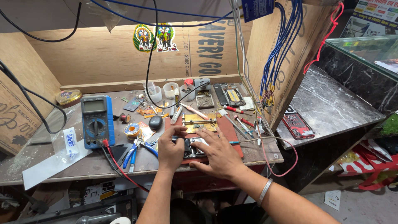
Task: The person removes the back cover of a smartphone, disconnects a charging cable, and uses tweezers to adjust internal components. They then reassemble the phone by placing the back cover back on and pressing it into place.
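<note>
Both hands press on an opened phone [194,148] lying on a reddish mat [232,132] at the bench's front edge; the left hand [171,147] pinches its left end with curled fingers, while the right hand [215,154] lies flat across it, fingers spread, grasping nothing; what sits between the thumbs is probably a small dark part; blue-handled pliers [133,152] lie just left; further back stands a blue multimeter [97,121]; a second opened phone [231,95] rests near the rear wall.
</note>
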Action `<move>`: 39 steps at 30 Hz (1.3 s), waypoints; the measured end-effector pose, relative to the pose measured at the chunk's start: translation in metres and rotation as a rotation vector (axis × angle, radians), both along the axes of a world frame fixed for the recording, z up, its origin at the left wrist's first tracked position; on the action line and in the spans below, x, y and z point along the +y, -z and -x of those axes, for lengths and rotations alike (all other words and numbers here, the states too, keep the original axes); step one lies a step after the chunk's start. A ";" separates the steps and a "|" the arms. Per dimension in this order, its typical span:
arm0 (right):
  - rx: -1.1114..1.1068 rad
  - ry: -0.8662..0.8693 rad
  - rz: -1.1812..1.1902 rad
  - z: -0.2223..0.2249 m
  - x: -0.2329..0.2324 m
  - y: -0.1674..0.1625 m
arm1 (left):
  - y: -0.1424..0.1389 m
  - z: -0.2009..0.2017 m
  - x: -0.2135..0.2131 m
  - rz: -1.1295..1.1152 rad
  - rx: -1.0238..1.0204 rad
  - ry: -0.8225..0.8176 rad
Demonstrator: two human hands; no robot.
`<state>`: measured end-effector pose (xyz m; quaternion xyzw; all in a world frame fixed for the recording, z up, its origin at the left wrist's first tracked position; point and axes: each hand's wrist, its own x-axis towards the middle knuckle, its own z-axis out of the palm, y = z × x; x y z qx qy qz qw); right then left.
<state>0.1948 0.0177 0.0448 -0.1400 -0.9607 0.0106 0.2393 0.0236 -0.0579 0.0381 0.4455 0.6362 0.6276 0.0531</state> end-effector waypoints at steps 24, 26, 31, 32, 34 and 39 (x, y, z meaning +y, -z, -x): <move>0.066 0.030 0.037 0.003 0.002 0.005 | 0.001 0.006 0.005 -0.036 0.063 0.031; 0.066 0.027 0.005 0.003 0.003 0.003 | 0.003 0.009 0.006 -0.020 0.065 0.017; 0.030 0.032 0.003 0.001 0.000 -0.008 | 0.001 0.009 0.004 -0.043 0.093 0.030; 0.033 0.035 -0.004 0.001 -0.001 -0.010 | 0.001 0.009 0.003 -0.049 0.101 0.036; 0.036 0.039 -0.019 0.001 -0.003 -0.012 | 0.002 0.009 0.002 -0.030 0.080 0.030; 0.031 0.048 -0.027 0.000 -0.004 -0.013 | 0.005 0.010 0.001 -0.027 0.099 0.025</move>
